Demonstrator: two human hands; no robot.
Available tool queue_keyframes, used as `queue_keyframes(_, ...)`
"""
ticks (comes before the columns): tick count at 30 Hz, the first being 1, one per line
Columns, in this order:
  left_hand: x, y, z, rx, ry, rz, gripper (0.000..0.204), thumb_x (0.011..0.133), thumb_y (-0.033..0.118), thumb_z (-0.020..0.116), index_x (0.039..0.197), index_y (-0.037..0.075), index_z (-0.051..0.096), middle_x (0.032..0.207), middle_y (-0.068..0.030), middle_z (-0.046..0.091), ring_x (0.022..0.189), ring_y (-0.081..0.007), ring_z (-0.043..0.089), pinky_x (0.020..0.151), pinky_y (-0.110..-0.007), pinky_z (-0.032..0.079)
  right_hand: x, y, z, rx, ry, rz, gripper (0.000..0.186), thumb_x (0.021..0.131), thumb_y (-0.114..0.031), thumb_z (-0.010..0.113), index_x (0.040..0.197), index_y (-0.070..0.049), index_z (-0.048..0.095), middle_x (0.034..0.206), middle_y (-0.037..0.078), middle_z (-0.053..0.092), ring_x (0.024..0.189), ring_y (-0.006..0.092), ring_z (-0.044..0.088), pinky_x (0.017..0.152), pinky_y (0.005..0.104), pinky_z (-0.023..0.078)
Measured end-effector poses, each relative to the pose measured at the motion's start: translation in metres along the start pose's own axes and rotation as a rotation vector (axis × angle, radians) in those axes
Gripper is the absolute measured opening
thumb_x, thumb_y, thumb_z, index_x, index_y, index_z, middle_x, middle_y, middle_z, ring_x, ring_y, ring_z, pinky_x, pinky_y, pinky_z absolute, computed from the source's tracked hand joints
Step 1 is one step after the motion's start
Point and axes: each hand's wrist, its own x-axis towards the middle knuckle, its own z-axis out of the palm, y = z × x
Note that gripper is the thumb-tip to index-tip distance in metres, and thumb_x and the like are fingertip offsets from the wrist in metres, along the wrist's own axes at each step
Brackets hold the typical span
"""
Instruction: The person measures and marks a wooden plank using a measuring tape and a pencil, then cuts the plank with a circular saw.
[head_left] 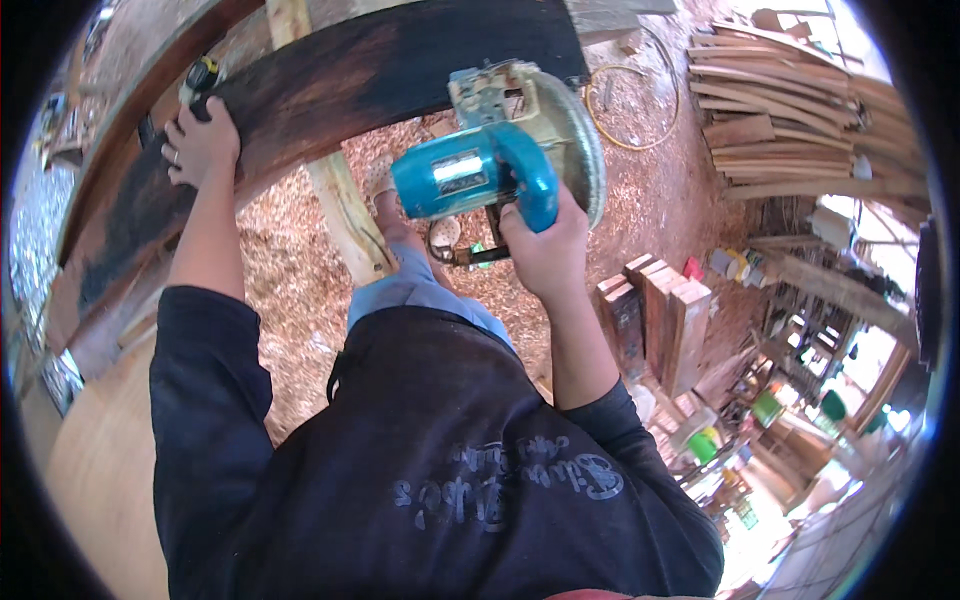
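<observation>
A long wooden plank with a dark, stained face [330, 75] lies across the top of the head view. My left hand [205, 145] rests on its left part with fingers spread; a ring is on one finger. Just beyond the fingertips sits a yellow-and-black tape measure [203, 72]. My right hand [550, 245] is wrapped round the rear handle of a teal circular saw [450, 180]. The saw's metal base and round guard are at the plank's near edge, towards its right end. Whether the blade touches the wood is hidden.
Pale wooden beams [345, 215] support the plank from below. Wood shavings [290, 300] cover the floor around my legs. At the upper right lie stacked curved boards [780, 100] and a yellow hose loop [640, 145]. Thick timber blocks [675, 320] stand to my right.
</observation>
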Motion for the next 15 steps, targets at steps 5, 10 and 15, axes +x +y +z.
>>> queue_keyframes(5,0.002,-0.006,0.006,0.016,-0.014,-0.011,0.069,0.101,0.065,0.040,0.162,0.032,0.038,0.173,-0.0106,0.025,0.158,-0.0408,0.023,0.122,-0.066,0.019,0.006,0.005,0.013,0.053,0.045,-0.039,0.031,0.085,-0.007,0.071,0.114,0.001,0.066,0.093,0.008,0.068,0.082,0.0142,0.064,0.077,0.0318,0.052)
queue_keyframes(10,0.004,-0.008,0.007,0.010,-0.023,0.021,0.066,0.102,0.065,0.039,0.161,0.038,0.037,0.173,-0.0118,0.023,0.158,-0.0425,0.022,0.122,-0.066,0.019,0.010,0.020,0.018,0.099,0.054,-0.016,0.026,0.086,-0.003,0.071,0.111,-0.001,0.064,0.093,0.003,0.065,0.079,0.0103,0.062,0.070,0.0273,0.051)
queue_keyframes(15,0.001,-0.004,0.003,0.012,-0.030,0.020,0.064,0.102,0.064,0.039,0.161,0.038,0.038,0.173,-0.0122,0.023,0.158,-0.0434,0.022,0.122,-0.068,0.018,0.010,0.019,0.019,0.100,0.091,-0.026,0.029,0.084,-0.010,0.070,0.110,0.001,0.067,0.090,0.011,0.070,0.083,0.0181,0.065,0.080,0.0351,0.053)
